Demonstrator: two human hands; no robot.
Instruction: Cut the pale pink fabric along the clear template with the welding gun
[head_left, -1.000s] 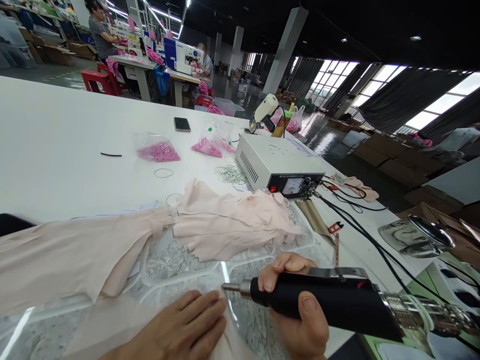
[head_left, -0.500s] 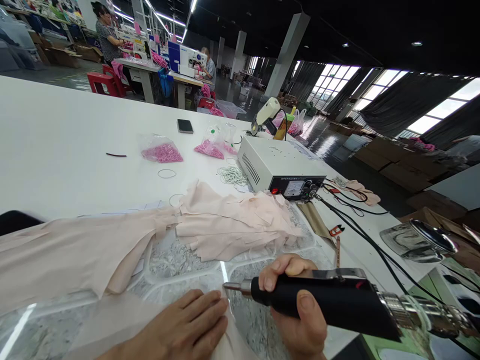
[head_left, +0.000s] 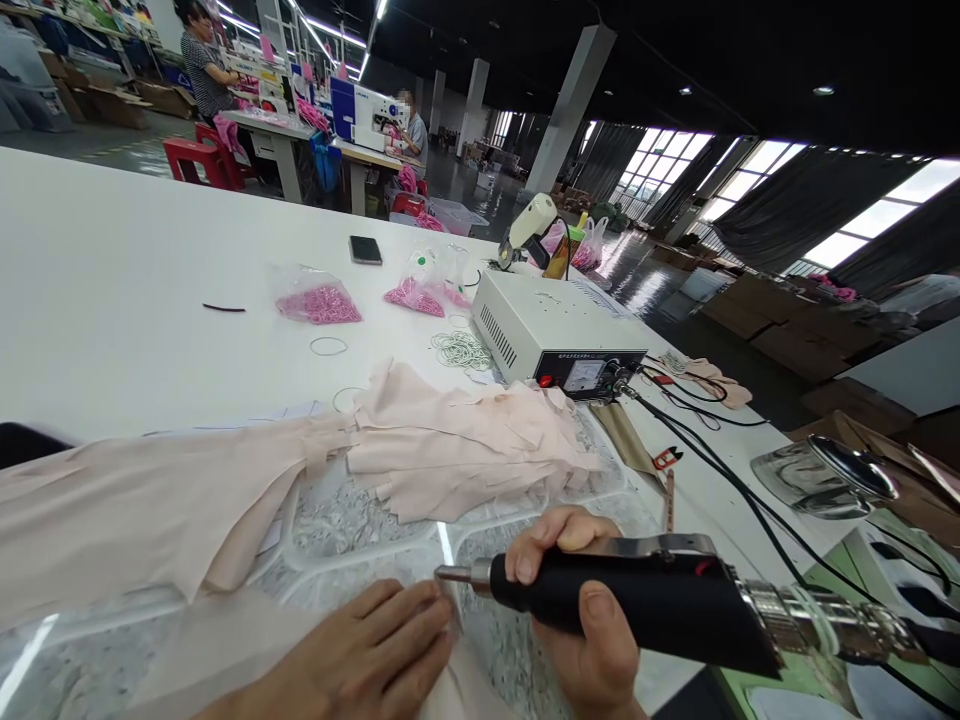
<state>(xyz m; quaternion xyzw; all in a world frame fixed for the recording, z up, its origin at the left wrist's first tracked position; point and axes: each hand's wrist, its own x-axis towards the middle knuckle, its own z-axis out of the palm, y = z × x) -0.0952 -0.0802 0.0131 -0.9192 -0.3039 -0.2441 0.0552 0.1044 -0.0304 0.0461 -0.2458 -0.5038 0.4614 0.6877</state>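
Note:
My left hand (head_left: 375, 650) lies flat, fingers stretched out, on a thin pale pink fabric piece (head_left: 202, 645) at the near edge. My right hand (head_left: 600, 640) is wrapped round a black corded hand tool (head_left: 652, 605), held roughly level. Its narrow metal tip points left, right beside my left fingertips; I cannot tell whether it touches the fabric. Beneath is a grey marbled surface (head_left: 337, 525) with clear strips. Just beyond my hands sits a pile of pale pink fabric pieces (head_left: 472, 445), and to the left a longer stack of the same fabric (head_left: 127, 505).
A control box (head_left: 559, 325) stands behind the pile, with black cables (head_left: 716, 455) trailing right. Bags of pink rings (head_left: 319, 302), a phone (head_left: 365, 250) and loose pale bands (head_left: 460, 350) lie further back. A shiny metal container (head_left: 817, 475) is at right. Two people work at sewing machines beyond.
The view has shifted slightly, so everything sits a little further left. The tool's tip and my right hand have moved marginally left against my left fingers. My left hand stays flat on the fabric.

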